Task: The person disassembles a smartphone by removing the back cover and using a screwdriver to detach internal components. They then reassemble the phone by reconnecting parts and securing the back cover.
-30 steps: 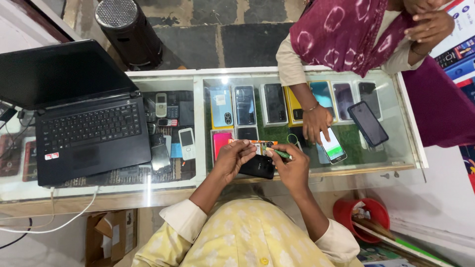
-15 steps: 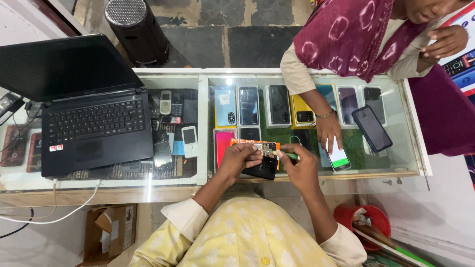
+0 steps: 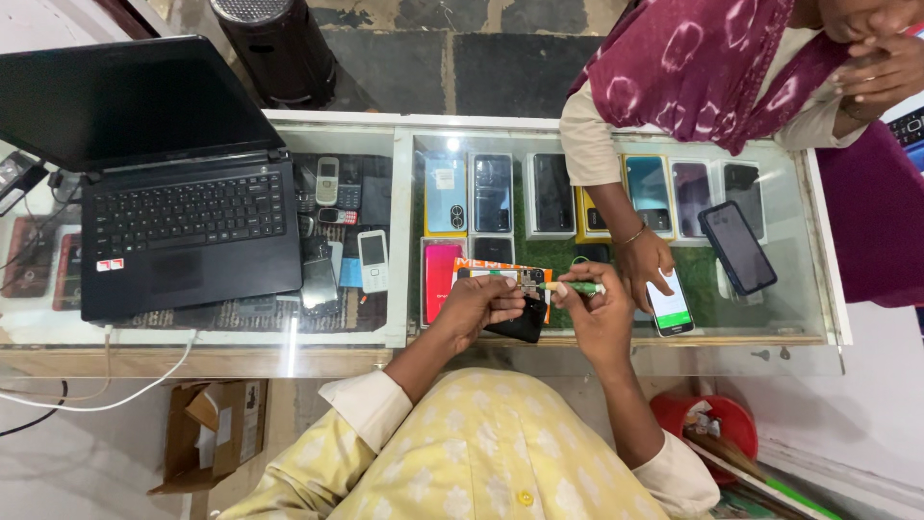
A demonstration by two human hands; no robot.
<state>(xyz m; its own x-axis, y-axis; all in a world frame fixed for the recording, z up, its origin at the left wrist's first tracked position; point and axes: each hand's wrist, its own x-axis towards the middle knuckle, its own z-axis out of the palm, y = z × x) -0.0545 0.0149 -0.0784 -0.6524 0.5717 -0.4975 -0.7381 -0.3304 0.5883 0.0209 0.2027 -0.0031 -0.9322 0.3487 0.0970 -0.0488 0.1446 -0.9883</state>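
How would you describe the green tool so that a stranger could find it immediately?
Start at the glass display counter and go to its near edge, right of the black laptop. There the person's two hands meet over a small black device. The green tool is the thin pen-like stick in the right hand, the only green, slender thing among flat phones.

Glossy glass counter (image 3: pixel 616 349); laptop (image 3: pixel 183 226) perhaps matt plastic.

Glass display counter (image 3: pixel 808 332) with wooden edge, dark stone-tile floor (image 3: pixel 462 58), pale wall (image 3: pixel 29 19)
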